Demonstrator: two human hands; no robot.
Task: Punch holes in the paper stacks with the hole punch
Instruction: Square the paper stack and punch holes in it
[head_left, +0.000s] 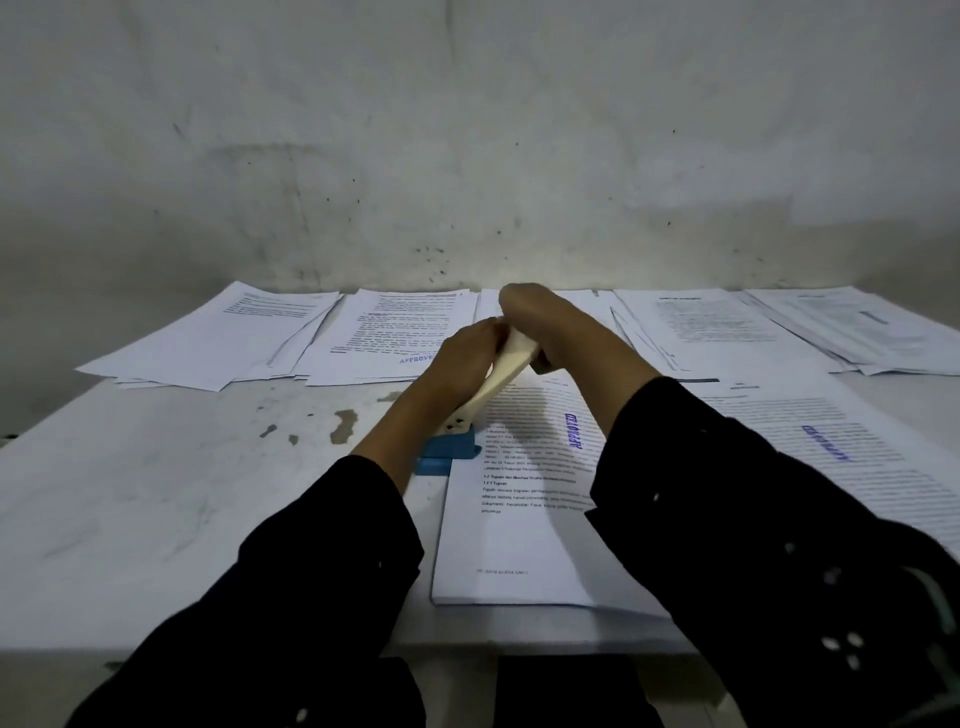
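We have both hands on the raised handle of the hole punch (485, 395), which stands a little left of the middle of the surface (156, 493), its blue base flat on the white top and its cream lever tilted up and away toward the far edge. Our left hand (465, 353) curls its fingers against the left side of the lever's upper end, and our right hand (540, 322) wraps over the top and right side of the same end, so the two hands meet there with the lever between them. The punch sits at the left long edge of the nearest paper stack (524, 519), a thick printed bundle with a blue stamp on its top sheet; the stack's edge reaches the punch's base, though we cannot tell how far it goes into the slot. This stack lies near the front edge of the surface, and our right forearm in its dark sleeve (753, 519) passes over it. Another stamped sheet (831, 447) lies just beside it toward the right edge. Along the far edge, against the stained wall (467, 130), a row of further paper stacks (395, 332) runs from the left corner to the right corner, some fanned and overlapping.
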